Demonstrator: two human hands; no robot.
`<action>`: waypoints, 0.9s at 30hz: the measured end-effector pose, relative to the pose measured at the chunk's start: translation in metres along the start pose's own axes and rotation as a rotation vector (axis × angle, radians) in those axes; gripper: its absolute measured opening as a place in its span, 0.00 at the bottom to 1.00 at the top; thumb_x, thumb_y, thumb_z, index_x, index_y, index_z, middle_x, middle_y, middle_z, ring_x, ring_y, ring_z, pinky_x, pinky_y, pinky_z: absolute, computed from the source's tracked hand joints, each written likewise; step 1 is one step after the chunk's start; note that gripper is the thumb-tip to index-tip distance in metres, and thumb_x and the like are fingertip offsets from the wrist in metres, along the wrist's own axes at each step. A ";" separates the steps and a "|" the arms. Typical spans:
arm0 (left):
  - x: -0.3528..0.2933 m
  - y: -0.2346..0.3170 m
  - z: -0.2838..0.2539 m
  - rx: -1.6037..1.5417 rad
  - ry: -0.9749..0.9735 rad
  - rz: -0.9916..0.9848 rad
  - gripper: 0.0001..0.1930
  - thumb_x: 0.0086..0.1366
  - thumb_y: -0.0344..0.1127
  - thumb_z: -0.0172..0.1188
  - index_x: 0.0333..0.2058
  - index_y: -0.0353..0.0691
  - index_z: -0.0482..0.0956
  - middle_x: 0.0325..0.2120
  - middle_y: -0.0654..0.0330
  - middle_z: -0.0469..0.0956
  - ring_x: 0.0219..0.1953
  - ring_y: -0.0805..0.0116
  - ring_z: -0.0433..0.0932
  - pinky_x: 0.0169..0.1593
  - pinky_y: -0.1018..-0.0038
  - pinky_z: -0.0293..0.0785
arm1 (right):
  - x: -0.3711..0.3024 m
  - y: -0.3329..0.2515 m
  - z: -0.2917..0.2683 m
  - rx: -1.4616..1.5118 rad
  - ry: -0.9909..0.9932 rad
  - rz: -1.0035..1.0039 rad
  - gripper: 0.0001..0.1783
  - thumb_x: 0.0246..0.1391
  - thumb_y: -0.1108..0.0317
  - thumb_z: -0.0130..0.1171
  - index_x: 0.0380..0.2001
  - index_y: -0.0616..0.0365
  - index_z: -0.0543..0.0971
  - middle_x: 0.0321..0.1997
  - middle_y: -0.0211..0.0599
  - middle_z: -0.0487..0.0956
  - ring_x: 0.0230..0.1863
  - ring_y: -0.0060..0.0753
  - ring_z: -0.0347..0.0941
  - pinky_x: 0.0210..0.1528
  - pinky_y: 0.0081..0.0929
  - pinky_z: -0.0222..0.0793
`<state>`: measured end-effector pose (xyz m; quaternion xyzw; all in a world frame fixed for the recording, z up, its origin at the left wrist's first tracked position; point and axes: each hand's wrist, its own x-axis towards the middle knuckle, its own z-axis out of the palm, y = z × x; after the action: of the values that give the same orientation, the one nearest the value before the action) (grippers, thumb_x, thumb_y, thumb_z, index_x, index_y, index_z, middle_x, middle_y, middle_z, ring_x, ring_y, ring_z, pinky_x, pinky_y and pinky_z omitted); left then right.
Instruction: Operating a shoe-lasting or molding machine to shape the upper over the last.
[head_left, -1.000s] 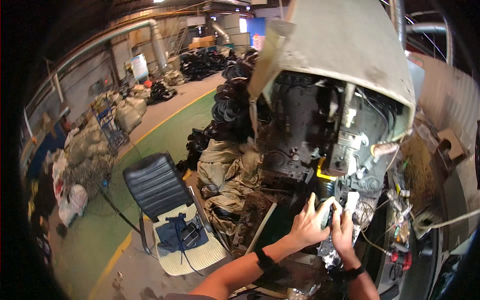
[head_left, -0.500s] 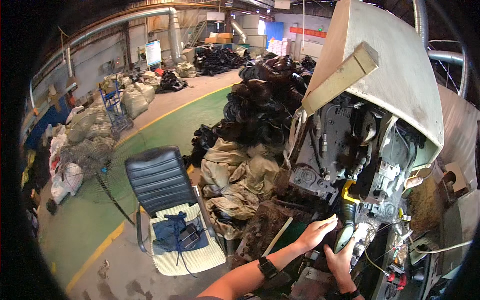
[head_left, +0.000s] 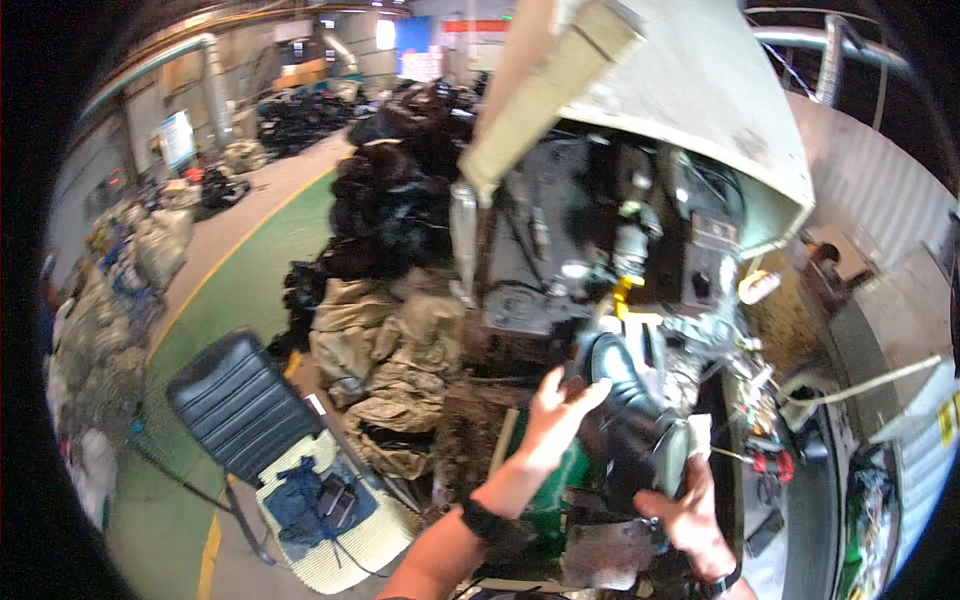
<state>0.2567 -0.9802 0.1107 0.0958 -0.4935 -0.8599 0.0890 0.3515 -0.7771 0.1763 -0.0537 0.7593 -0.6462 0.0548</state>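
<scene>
Green flooring (head_left: 270,250) is bordered by black heaps (head_left: 390,200) as a dark shoe-shaped piece (head_left: 625,390) is framed below a pale hood (head_left: 690,95). At its near end the right hand (head_left: 690,515) is positioned, its grip too blurred to tell; alongside, the left hand (head_left: 560,415) is held with fingers parted.
</scene>
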 end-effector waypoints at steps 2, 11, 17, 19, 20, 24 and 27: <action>-0.022 0.026 0.013 -0.092 -0.167 -0.202 0.25 0.56 0.32 0.74 0.51 0.33 0.78 0.41 0.56 0.83 0.39 0.67 0.83 0.46 0.69 0.80 | -0.038 0.013 -0.020 -0.371 -0.151 -0.341 0.56 0.39 0.76 0.74 0.71 0.67 0.54 0.70 0.54 0.60 0.71 0.48 0.57 0.73 0.40 0.48; -0.094 -0.018 0.078 0.103 -0.522 0.013 0.24 0.50 0.28 0.71 0.47 0.25 0.78 0.41 0.49 0.83 0.40 0.61 0.83 0.49 0.65 0.80 | -0.156 0.075 -0.094 -0.250 -0.099 -0.247 0.68 0.44 0.66 0.79 0.73 0.70 0.38 0.75 0.65 0.50 0.77 0.53 0.46 0.76 0.43 0.43; -0.158 -0.101 0.170 -0.079 -0.335 -0.486 0.16 0.59 0.30 0.71 0.44 0.35 0.78 0.38 0.59 0.81 0.38 0.66 0.81 0.44 0.67 0.79 | -0.225 0.089 -0.155 -0.483 0.381 -0.232 0.57 0.41 0.59 0.81 0.70 0.67 0.60 0.65 0.53 0.70 0.69 0.44 0.62 0.71 0.39 0.54; -0.175 -0.160 0.198 -0.008 -0.404 -0.601 0.16 0.63 0.33 0.68 0.46 0.35 0.77 0.41 0.58 0.81 0.42 0.67 0.80 0.46 0.68 0.79 | -0.245 0.131 -0.168 0.158 0.838 -0.273 0.43 0.46 0.67 0.78 0.65 0.62 0.70 0.57 0.44 0.78 0.61 0.36 0.69 0.67 0.37 0.61; -0.175 -0.198 0.199 -0.052 -0.556 -0.799 0.19 0.66 0.38 0.66 0.50 0.33 0.75 0.44 0.56 0.80 0.46 0.66 0.80 0.50 0.67 0.78 | -0.260 0.142 -0.187 0.362 0.993 -0.140 0.41 0.47 0.70 0.76 0.64 0.60 0.71 0.56 0.43 0.78 0.58 0.35 0.72 0.64 0.34 0.65; -0.220 -0.274 0.223 0.552 -1.038 -0.772 0.30 0.66 0.38 0.66 0.61 0.27 0.69 0.51 0.47 0.79 0.52 0.63 0.80 0.58 0.70 0.74 | -0.352 0.187 -0.287 0.958 1.439 0.050 0.27 0.50 0.77 0.71 0.54 0.60 0.75 0.46 0.41 0.82 0.45 0.37 0.80 0.48 0.38 0.80; -0.238 -0.302 0.223 0.912 -1.211 -0.364 0.21 0.65 0.33 0.68 0.53 0.26 0.77 0.47 0.48 0.82 0.49 0.67 0.81 0.55 0.72 0.76 | -0.487 0.268 -0.366 0.480 1.684 0.089 0.06 0.60 0.67 0.60 0.38 0.55 0.78 0.37 0.29 0.78 0.40 0.25 0.74 0.47 0.29 0.73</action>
<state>0.4127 -0.5856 -0.0223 -0.2837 -0.7372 -0.4758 -0.3869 0.7738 -0.3039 -0.0230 0.4840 0.3923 -0.6106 -0.4889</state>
